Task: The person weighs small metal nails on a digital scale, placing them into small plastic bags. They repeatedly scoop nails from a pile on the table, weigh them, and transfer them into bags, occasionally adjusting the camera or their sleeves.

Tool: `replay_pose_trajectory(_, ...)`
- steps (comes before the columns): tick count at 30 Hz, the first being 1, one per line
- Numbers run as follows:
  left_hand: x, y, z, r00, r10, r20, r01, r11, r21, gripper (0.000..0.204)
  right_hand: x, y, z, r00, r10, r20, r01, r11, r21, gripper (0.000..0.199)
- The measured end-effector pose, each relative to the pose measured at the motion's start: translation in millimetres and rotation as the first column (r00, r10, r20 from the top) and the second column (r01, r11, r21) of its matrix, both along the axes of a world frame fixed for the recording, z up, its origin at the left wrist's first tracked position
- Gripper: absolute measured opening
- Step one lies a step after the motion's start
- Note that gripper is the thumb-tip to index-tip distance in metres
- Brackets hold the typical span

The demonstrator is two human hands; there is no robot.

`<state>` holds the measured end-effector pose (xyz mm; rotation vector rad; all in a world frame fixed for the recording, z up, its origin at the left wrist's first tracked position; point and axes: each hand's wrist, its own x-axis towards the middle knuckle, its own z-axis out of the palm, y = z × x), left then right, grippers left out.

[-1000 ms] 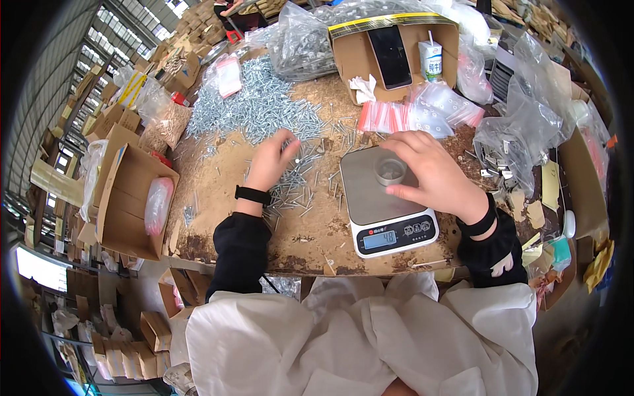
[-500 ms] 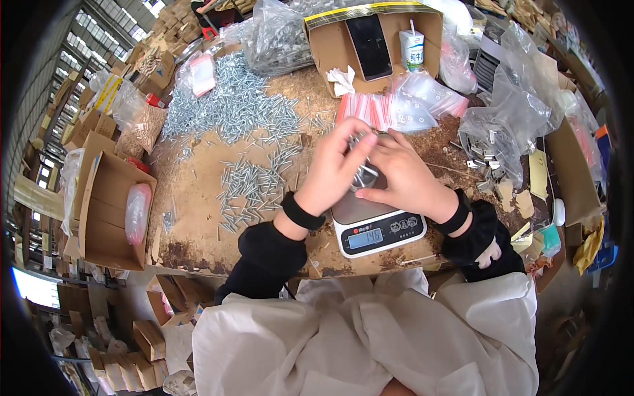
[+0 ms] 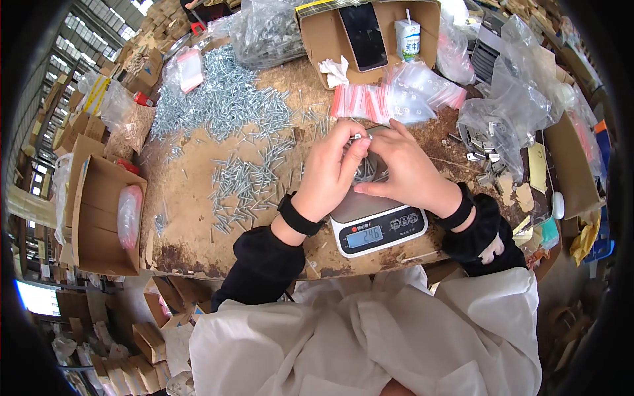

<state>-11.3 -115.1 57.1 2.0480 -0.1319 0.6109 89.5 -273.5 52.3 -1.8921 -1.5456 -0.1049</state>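
My left hand (image 3: pixel 325 173) is closed in a pinch, with shiny screws (image 3: pixel 358 136) showing at its fingertips. Opposite it, my right hand (image 3: pixel 415 173) curves round a small round dish (image 3: pixel 380 173), its thumb along the near side. More screws (image 3: pixel 364 173) lie in the dish, partly covered by my fingers. Both hands are over a white digital scale (image 3: pixel 378 232) with a lit display. Left of them, a smaller heap of screws (image 3: pixel 243 186) lies on the worn wooden table (image 3: pixel 181 218); a large pile (image 3: pixel 228 99) spreads behind it.
Red-edged zip bags (image 3: pixel 363 102) lie beyond the scale, before a cardboard box (image 3: pixel 323 39) with a phone (image 3: pixel 365 39) and a drink carton (image 3: pixel 407 43). Metal parts (image 3: pixel 490 162) and clear plastic (image 3: pixel 522 109) lie at right. An open carton (image 3: pixel 105 218) stands at left.
The scale's reading has risen. My hands have shifted slightly, and the screws at my left fingertips now show end-on. The whole view has moved a little.
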Motion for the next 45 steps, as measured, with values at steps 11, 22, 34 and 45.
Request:
replay_pose_trajectory(11, -10.7, 40.3, 13.5, 0.986, 0.114, 0.119, -0.056, 0.910, -0.411, 0.018, 44.2, -29.7, 31.1, 0.981, 0.124, -0.148, -0.122, 0.992, 0.023, 0.042)
replay_pose_trajectory(22, -32.3, 110.9, 4.0, 0.963, 0.269, -0.003, -0.263, 0.939, -0.221, 0.022, 42.1, -31.7, 24.7, 0.976, 0.091, -0.197, -0.125, 0.978, -0.168, 0.025)
replay_pose_trajectory(34, -41.5, 135.2, -12.1, 0.817, 0.570, -0.085, -0.507, 0.781, 0.366, 0.024, 22.6, -22.2, 16.4, 0.994, 0.072, -0.082, -0.090, 0.966, -0.242, 0.017)
replay_pose_trajectory(45, -33.0, 83.2, 8.2, 0.952, 0.305, -0.033, -0.293, 0.936, 0.195, 0.012, 17.6, -26.6, 23.6, 0.997, 0.048, -0.057, -0.063, 0.957, -0.284, 0.014)
